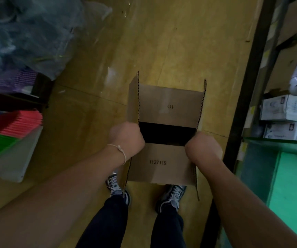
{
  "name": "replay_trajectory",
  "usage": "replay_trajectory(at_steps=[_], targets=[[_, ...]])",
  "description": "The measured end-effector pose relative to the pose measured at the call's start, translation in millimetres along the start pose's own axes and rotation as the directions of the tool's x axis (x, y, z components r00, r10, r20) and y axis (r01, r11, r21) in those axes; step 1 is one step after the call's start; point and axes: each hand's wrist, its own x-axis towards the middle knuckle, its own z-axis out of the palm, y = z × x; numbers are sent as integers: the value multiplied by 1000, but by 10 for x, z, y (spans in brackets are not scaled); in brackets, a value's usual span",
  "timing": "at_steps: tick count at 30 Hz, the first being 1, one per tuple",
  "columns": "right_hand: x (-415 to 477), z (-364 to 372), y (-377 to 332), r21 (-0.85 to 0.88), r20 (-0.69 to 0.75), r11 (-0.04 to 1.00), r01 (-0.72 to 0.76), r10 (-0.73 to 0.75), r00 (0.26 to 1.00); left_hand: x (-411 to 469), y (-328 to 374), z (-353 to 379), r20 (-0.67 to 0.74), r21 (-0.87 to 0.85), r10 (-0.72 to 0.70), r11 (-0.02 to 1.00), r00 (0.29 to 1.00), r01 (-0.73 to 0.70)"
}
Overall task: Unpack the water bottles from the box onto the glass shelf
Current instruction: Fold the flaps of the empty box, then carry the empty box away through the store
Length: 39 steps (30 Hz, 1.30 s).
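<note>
A brown cardboard box [169, 106] hangs above the yellow floor in front of my feet, its flaps spread and a dark gap showing between the two inner flaps. The near flap bears the number 1137119. My left hand [126, 136] grips the box's left side at the gap. My right hand [203, 149] grips its right side. Inside the gap is black, so no water bottles are visible. A glass shelf edge [276, 142] shows at the right.
Shelving with a dark upright [248, 90] runs down the right, holding white cartons [285, 108] and a wrapped bundle. At the left lie plastic-wrapped goods [24, 33] and a stack of coloured folders [9, 136] on a white box.
</note>
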Motion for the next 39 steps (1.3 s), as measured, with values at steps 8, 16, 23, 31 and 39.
replay_trajectory(at_steps=[8,16,23,31,39], targets=[[-1014,-1154,-198,28,-116,995,94,-90,989,-1030,-279,-1202,-212,-28,-97,995,973,93],[-2097,-2655,-423,-9,-256,955,296,-288,923,-2164,-311,-2494,-433,-116,-255,967,864,227],[-3031,-4097,-588,-116,-401,902,416,-426,811,-3286,-263,-3807,-597,-225,-274,959,754,170],[-4002,-5354,-661,-294,-515,785,544,-610,602,-4503,-211,-5003,-706,-224,-302,953,641,202],[-4883,-6364,-772,-515,-437,636,574,-771,463,-5649,-264,-5777,-763,-265,-313,950,566,167]])
